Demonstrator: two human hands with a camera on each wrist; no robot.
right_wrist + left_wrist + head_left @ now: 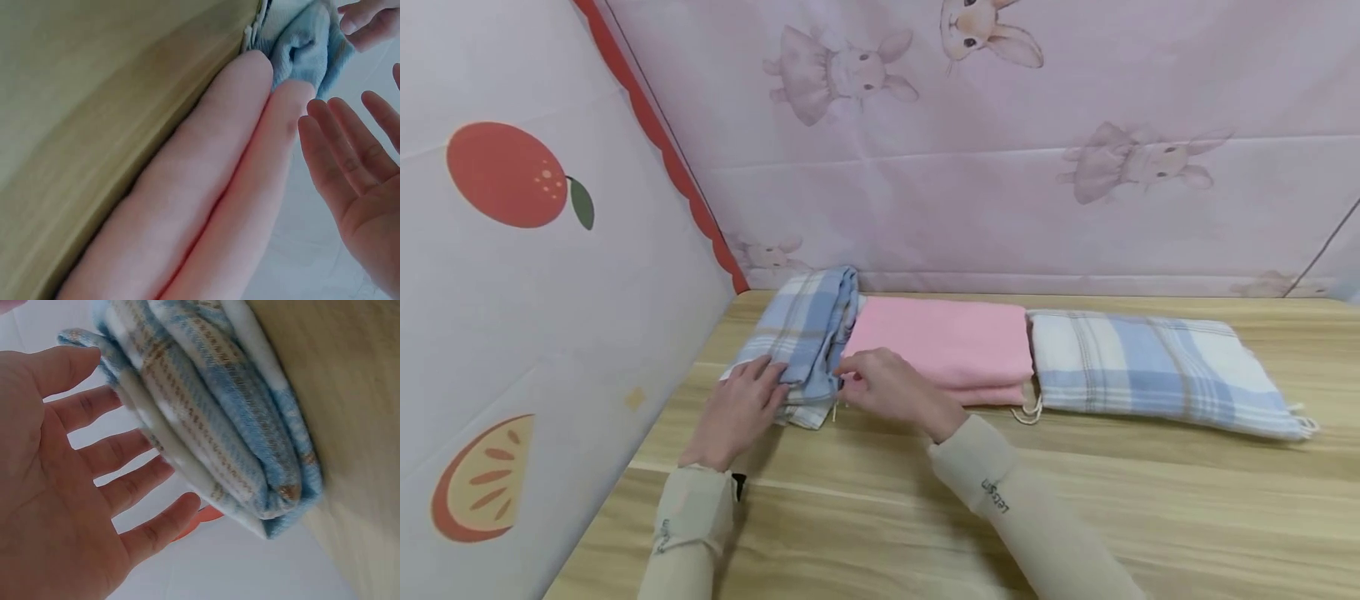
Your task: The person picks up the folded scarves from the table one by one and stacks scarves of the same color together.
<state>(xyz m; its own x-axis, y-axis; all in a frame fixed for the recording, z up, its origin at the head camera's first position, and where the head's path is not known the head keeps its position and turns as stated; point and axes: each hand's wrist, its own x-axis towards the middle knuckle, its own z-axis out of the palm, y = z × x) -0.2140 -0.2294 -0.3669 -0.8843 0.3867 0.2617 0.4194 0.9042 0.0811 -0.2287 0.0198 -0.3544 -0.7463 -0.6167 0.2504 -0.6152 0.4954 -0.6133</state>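
A folded blue-and-white plaid cloth (805,321) with fringe lies at the left end of a row, its layers showing in the left wrist view (206,406). My left hand (741,408) is at its near left side, palm down, the spread fingertips touching the top layer. Beside it sits a folded pink cloth (943,337), seen from its near edge in the right wrist view (206,181). My right hand (891,383) is over the pink cloth's near left corner, close to the plaid cloth. In the right wrist view its fingers (350,140) are extended and nothing is in the palm.
Another folded blue-and-white plaid cloth (1157,371) with white fringe lies right of the pink one. All rest on a wood-grain table (865,517). A pink rabbit-print backdrop (970,225) rises behind, and a white fruit-print panel (580,333) stands along the left.
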